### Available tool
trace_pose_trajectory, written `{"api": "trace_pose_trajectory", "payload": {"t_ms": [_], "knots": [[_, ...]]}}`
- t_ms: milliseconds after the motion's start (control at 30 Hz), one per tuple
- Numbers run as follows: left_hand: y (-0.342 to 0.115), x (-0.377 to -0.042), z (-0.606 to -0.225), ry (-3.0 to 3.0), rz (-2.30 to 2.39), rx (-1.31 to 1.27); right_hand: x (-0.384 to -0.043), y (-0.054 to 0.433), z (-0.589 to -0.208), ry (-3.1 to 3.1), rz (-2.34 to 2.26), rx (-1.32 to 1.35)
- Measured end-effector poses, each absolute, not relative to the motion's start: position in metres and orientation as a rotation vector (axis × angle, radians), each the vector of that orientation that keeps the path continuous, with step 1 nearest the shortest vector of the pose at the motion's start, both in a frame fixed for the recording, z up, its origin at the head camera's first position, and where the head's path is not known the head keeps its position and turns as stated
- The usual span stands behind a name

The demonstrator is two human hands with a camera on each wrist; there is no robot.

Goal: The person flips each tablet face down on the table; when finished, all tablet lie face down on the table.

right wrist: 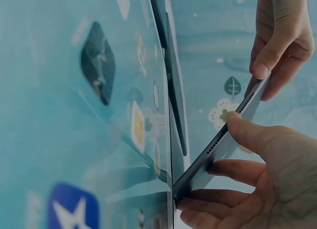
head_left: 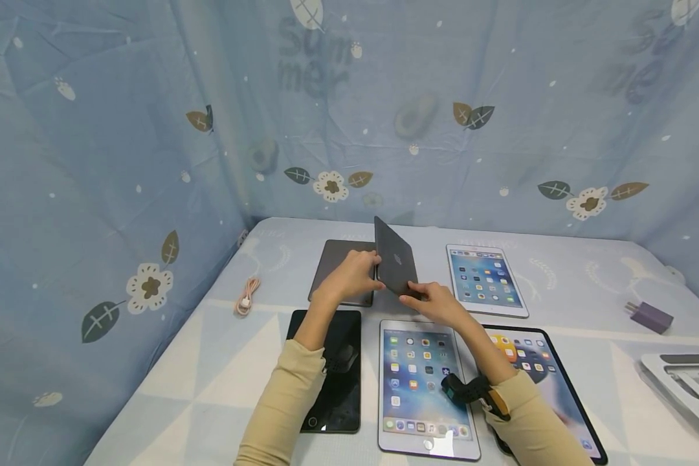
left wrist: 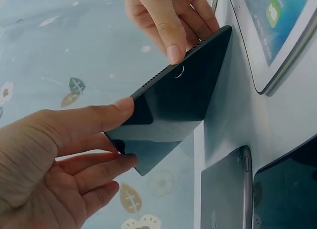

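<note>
A dark grey tablet (head_left: 397,262) is held up on edge, tilted, between both hands at the back middle of the table. My left hand (head_left: 352,275) pinches its upper left corner, thumb on one side and fingers on the other, as the left wrist view shows on the tablet's black screen (left wrist: 173,102). My right hand (head_left: 439,304) grips the near edge by the lower right corner. In the right wrist view the edge with speaker holes (right wrist: 218,142) runs between the two hands, its low corner close to the table. Partly behind my left hand lies another grey tablet (head_left: 340,259), back up.
Nearer me lie a black-screened tablet (head_left: 340,362), a lit white tablet (head_left: 413,388) and a larger lit tablet (head_left: 559,382). Another lit tablet (head_left: 486,279) lies back right. A coiled cable (head_left: 246,298) is left; a purple plug (head_left: 650,317) and white tray-like object (head_left: 684,382) are right.
</note>
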State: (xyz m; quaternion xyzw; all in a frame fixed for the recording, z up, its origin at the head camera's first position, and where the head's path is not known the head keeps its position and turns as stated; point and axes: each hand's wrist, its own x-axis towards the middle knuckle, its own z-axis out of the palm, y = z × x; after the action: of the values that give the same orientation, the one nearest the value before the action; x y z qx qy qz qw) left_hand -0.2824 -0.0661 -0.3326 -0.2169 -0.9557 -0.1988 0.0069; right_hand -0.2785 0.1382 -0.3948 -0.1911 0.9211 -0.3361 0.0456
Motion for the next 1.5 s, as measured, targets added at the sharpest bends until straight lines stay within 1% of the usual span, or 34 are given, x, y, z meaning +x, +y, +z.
{"api": "trace_pose_trajectory", "payload": {"t_ms": [100, 333, 567, 800, 1067, 1267, 1500], "knots": [[-0.064, -0.283, -0.335, -3.004, -0.607, -0.671, -0.278, 0.14, -0.395, 2.848, -0.975, -0.583], [-0.057, -0.287, -0.349, -3.011, -0.635, -0.688, -0.277, 0.145, -0.395, 2.893, -0.871, -0.479], [-0.054, -0.292, -0.362, -3.034, -0.716, -0.674, -0.277, 0.15, -0.392, 2.948, -0.772, -0.478], [-0.051, -0.292, -0.37, -3.052, -0.777, -0.697, -0.275, 0.153, -0.391, 2.951, -0.775, -0.454], [-0.047, -0.291, -0.377, -3.167, -0.66, -0.728, -0.276, 0.152, -0.393, 2.994, -0.697, -0.448], [-0.041, -0.29, -0.382, -3.196, -0.592, -0.663, -0.276, 0.152, -0.394, 2.989, -0.675, -0.403], [-0.04, -0.29, -0.385, -3.174, -0.567, -0.703, -0.275, 0.151, -0.392, 2.987, -0.67, -0.384]]}}
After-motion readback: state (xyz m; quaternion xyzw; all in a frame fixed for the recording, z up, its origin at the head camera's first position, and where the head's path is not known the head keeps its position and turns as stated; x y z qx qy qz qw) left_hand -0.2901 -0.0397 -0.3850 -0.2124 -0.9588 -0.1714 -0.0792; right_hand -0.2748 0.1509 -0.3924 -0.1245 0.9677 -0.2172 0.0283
